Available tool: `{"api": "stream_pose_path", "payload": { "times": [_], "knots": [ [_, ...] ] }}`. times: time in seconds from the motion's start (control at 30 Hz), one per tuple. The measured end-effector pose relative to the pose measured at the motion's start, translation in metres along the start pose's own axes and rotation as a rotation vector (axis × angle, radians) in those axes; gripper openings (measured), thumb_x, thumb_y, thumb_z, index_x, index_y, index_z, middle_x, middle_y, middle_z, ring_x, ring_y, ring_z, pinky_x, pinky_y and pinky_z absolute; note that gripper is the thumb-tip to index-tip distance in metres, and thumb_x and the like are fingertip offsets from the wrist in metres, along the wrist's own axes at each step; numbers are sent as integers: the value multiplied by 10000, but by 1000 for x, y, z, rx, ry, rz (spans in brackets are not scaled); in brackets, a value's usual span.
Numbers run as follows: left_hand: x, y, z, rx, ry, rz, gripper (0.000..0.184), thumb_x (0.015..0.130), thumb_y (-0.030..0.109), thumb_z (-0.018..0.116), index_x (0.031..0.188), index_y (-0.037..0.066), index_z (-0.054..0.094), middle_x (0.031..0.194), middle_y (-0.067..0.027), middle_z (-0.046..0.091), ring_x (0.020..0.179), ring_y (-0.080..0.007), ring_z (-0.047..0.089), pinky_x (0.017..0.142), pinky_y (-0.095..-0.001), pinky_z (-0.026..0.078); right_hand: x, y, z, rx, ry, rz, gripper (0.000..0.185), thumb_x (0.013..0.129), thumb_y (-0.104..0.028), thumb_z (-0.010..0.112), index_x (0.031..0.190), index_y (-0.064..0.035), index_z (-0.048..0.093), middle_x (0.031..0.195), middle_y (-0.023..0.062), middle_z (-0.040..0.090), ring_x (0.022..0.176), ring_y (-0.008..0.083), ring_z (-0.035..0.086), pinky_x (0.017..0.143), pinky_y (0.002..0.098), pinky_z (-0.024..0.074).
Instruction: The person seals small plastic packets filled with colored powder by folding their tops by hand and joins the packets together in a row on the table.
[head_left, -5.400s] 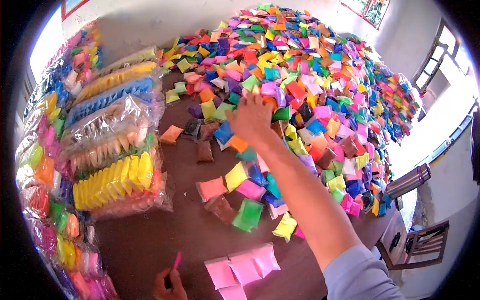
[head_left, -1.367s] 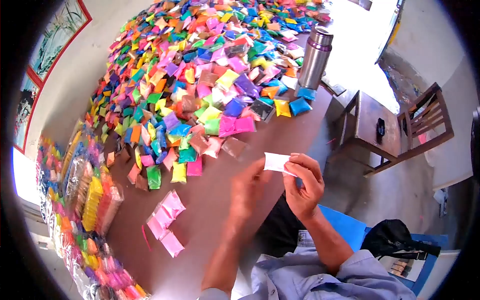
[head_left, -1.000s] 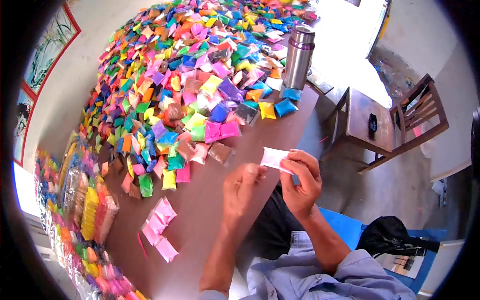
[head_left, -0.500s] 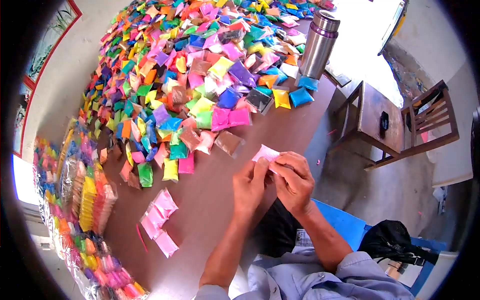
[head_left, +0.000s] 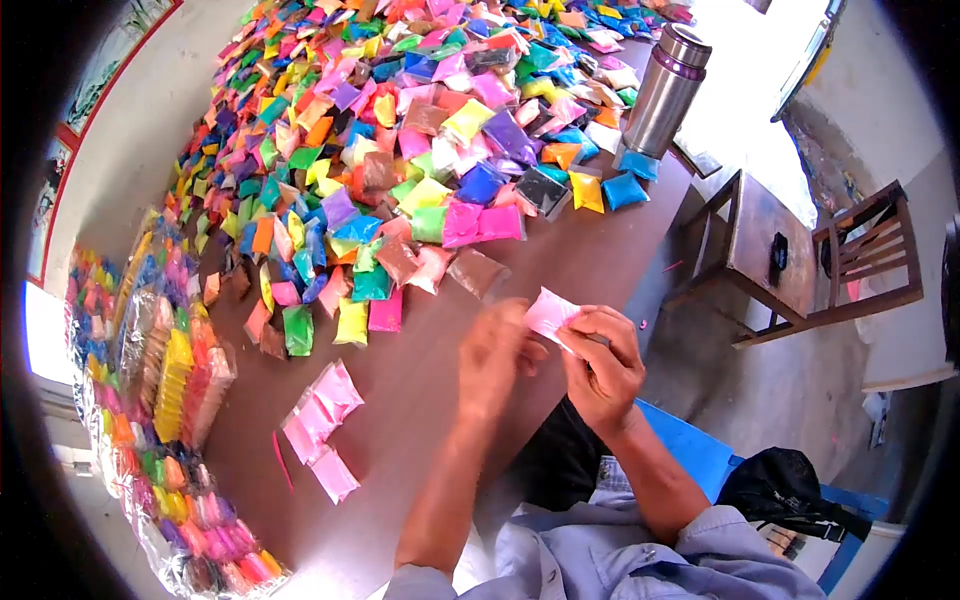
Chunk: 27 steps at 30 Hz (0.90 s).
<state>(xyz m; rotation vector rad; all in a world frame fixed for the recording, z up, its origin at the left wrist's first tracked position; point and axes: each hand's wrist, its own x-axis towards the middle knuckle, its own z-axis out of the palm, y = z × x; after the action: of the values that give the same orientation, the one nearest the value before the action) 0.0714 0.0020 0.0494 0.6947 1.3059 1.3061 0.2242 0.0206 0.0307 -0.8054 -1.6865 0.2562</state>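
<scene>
A pale pink packet (head_left: 550,314) is pinched in my right hand (head_left: 606,370), above the table's near edge. My left hand (head_left: 492,362) is smeared by motion just left of it, fingers near the packet; whether they touch anything I cannot make out. On the brown table (head_left: 400,440), left of my forearm, several pink packets (head_left: 318,420) lie together in a bent row. A thin pink strip (head_left: 284,460) rests beside them.
A large heap of colourful packets (head_left: 400,150) covers the table's far side. Clear bags of packets (head_left: 180,400) line the left edge. A steel flask (head_left: 668,92) stands at the far right. Beyond the table are a wooden chair (head_left: 870,255) and a black bag (head_left: 780,490).
My left hand has come away from the pink packet, moving slightly left. The right hand keeps the packet, which shows more fully now. The whole view has shifted a little.
</scene>
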Motion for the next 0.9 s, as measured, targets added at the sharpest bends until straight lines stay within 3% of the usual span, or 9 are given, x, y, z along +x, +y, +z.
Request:
{"api": "stream_pose_path", "payload": {
  "times": [0.2, 0.3, 0.37, 0.4, 0.5, 0.67, 0.73, 0.83, 0.9],
  "knots": [
    [-1, -3, 0, 113, 76, 159, 344, 976, 170, 739, 1258, 0, 640, 976, -71, 730, 785, -128, 671, 663, -276, 542, 0, -13, 5, -34, -93, 18, 394, 734, 153, 714, 1089, -16, 714, 1215, 134, 631, 1113, 331, 645, 927, 392, 551],
    [0, -10, -5, 238, 35, 327, 303, 992, 166, 715, 1241, 2, 661, 966, -69, 739, 807, -143, 685, 699, -298, 555, -3, -15, 1, 77, -174, 295, 364, 868, 35, 705, 1225, 1, 645, 1284, 160, 603, 1180, 312, 621, 973, 385, 530],
    [-2, -13, -4, 329, -2, 442, 280, 1000, 159, 702, 1230, 3, 672, 953, -77, 743, 817, -148, 692, 713, -306, 556, -7, -5, 11, 489, -84, 754, 312, 971, -44, 643, 1277, 5, 608, 1288, 132, 612, 1155, 216, 616, 946, 328, 526],
    [-5, -10, -2, 389, 19, 449, 254, 1011, 162, 682, 1208, 2, 684, 911, -93, 736, 793, -146, 690, 696, -307, 548, 5, -7, 11, 456, -157, 795, 254, 1014, -113, 636, 1230, 20, 635, 1181, 90, 662, 1028, 116, 619, 873, 263, 525],
    [-1, -16, -7, 499, 96, 481, 236, 1039, 187, 637, 1168, 0, 699, 824, -122, 713, 735, -146, 679, 659, -312, 534, 4, -10, 12, 408, -300, 940, 243, 1016, -146, 654, 1182, 32, 662, 1027, 47, 699, 896, 77, 623, 800, 236, 519],
    [2, -12, -13, 428, 154, 434, 301, 1072, 254, 582, 1102, -16, 710, 762, -111, 708, 667, -150, 659, 615, -323, 531, -4, -16, 24, 422, -220, 819, 240, 1023, -161, 651, 1146, 44, 677, 963, 30, 705, 851, 63, 617, 760, 232, 511],
    [2, 0, -14, 233, 83, 95, 338, 1072, 282, 583, 1058, -34, 704, 775, -76, 711, 661, -145, 650, 606, -327, 534, -2, -18, 23, 354, -236, 753, 254, 1040, -177, 625, 1170, 38, 664, 1009, 49, 702, 886, 80, 620, 791, 241, 514],
    [3, -1, -15, -5, 90, 99, 360, 1053, 308, 625, 1024, -44, 698, 776, -36, 697, 666, -135, 639, 600, -326, 533, -12, -10, 33, 387, -102, 734, 305, 1077, -250, 583, 1198, 27, 626, 985, 10, 650, 820, 43, 563, 685, 209, 483],
    [1, -10, -5, 119, 59, 213, 362, 1042, 318, 643, 1010, -40, 694, 763, -45, 690, 671, -133, 637, 599, -329, 528, -14, -8, 33, 365, -116, 716, 309, 1081, -253, 576, 1213, 24, 614, 993, 12, 649, 816, 43, 564, 678, 207, 486]
  ]
}}
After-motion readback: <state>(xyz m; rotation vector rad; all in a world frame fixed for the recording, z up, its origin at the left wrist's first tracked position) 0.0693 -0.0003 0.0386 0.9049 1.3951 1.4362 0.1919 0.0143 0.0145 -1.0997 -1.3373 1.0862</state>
